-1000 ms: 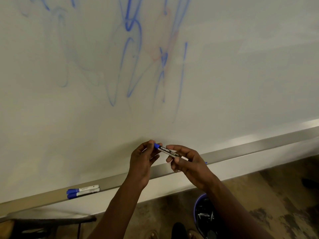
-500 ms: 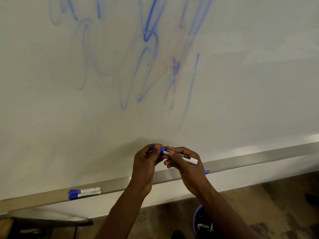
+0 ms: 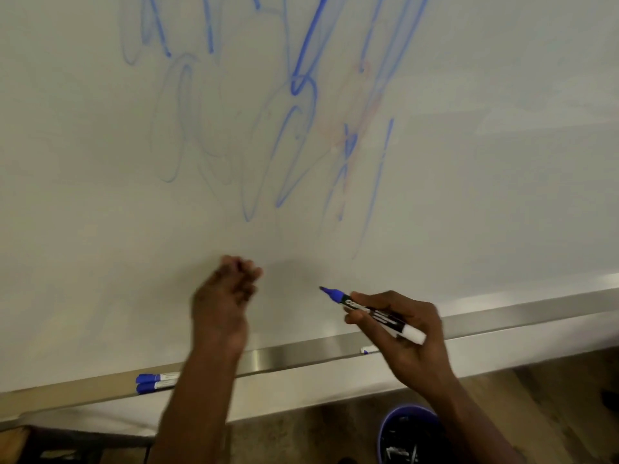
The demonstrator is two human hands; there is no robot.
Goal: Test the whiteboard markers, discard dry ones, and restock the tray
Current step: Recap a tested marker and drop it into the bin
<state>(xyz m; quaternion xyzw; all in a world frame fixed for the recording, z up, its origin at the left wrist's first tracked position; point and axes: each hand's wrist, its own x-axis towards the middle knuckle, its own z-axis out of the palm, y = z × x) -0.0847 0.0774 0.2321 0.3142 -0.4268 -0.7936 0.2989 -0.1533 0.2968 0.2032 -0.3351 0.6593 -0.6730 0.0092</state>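
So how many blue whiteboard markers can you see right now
4: one uncapped blue marker in the right hand, two capped markers on the metal tray at left, one tray marker mostly hidden behind that hand.

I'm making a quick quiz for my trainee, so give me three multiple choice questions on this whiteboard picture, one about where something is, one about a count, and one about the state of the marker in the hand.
1. Where do the capped markers lie?
A. On the tray, left of the left arm
B. In the bucket
C. On the floor

2. How many capped markers lie together there?
A. One
B. Two
C. Four

3. What state is the marker in the right hand in?
A. Capped
B. Uncapped, tip clear of the whiteboard
C. Uncapped, tip pressed on the blue scribbles

Answers:
1. A: they rest on the metal tray under the whiteboard.
2. B: two blue caps sit side by side.
3. B: the bare blue tip shows, pointing at blank board below the scribbles.
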